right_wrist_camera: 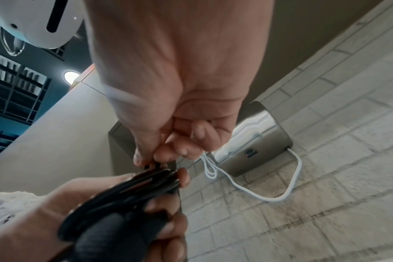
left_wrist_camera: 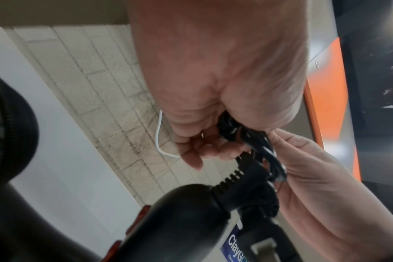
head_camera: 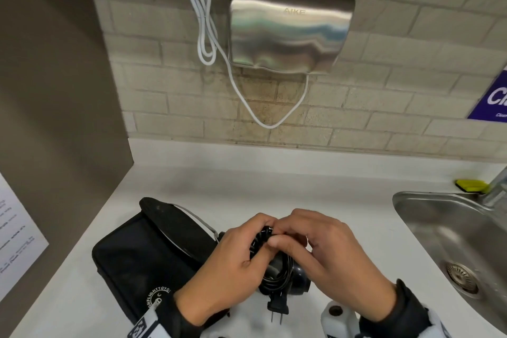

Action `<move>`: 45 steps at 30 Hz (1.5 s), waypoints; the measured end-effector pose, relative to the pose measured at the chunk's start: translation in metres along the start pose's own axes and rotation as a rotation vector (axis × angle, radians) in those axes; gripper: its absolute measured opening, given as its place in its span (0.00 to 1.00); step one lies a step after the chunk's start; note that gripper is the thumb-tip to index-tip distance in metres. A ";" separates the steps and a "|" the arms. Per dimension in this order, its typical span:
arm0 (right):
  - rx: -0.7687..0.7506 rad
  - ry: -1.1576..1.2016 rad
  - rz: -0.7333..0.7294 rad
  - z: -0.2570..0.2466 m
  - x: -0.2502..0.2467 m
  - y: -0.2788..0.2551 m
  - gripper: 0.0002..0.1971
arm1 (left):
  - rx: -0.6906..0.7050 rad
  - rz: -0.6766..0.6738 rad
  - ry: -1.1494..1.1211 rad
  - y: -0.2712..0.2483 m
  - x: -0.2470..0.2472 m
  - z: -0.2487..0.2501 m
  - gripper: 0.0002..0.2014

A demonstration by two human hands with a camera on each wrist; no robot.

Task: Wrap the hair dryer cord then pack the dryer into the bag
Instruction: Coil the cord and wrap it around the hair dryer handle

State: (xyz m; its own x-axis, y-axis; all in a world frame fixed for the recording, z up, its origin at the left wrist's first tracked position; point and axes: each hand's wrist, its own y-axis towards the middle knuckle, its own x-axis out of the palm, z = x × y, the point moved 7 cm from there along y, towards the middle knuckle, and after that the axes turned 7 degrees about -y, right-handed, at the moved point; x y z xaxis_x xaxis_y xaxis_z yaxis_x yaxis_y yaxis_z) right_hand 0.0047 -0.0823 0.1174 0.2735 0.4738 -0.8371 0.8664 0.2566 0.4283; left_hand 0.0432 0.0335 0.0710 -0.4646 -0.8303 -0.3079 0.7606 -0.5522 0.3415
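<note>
A black hair dryer point(head_camera: 297, 278) is held over the white counter point(head_camera: 301, 189) near its front edge. Its black cord point(head_camera: 275, 276) lies in loops along the dryer, and the two-pin plug point(head_camera: 278, 309) hangs down. My left hand point(head_camera: 233, 263) grips the looped cord point(right_wrist_camera: 132, 191) together with the dryer handle point(left_wrist_camera: 186, 218). My right hand point(head_camera: 323, 252) pinches the top of the cord bundle point(left_wrist_camera: 247, 141) with thumb and forefinger. The black bag point(head_camera: 142, 263) lies on the counter to the left, its flap open.
A steel sink point(head_camera: 461, 236) is set into the counter at the right, with a yellow sponge point(head_camera: 472, 185) behind it. A steel hand dryer point(head_camera: 288, 27) with a white cable point(head_camera: 208, 35) hangs on the brick wall. A white bottle point(head_camera: 340, 315) stands at the front edge.
</note>
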 end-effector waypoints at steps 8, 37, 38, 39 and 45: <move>0.137 0.268 0.131 0.009 0.000 -0.006 0.06 | 0.000 0.057 -0.077 0.000 -0.002 -0.002 0.09; 0.180 0.236 0.080 0.023 0.051 -0.034 0.11 | -0.009 0.226 -0.311 0.000 -0.010 -0.028 0.18; 0.183 0.246 0.074 0.022 0.053 -0.034 0.09 | -0.013 0.229 -0.319 0.000 -0.010 -0.028 0.18; 0.189 0.260 0.072 0.020 0.054 -0.033 0.09 | -0.017 0.232 -0.323 0.000 -0.011 -0.027 0.18; 0.345 0.776 0.099 0.023 0.054 -0.036 0.11 | 0.002 0.222 -0.291 0.001 -0.011 -0.025 0.16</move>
State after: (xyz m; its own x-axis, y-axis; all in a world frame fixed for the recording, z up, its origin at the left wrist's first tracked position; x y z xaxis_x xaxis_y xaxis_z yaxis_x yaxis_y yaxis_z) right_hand -0.0024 -0.0850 0.0485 0.1002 0.9556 -0.2770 0.9668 -0.0277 0.2542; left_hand 0.0605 0.0438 0.0530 -0.3983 -0.9164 0.0398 0.8565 -0.3560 0.3736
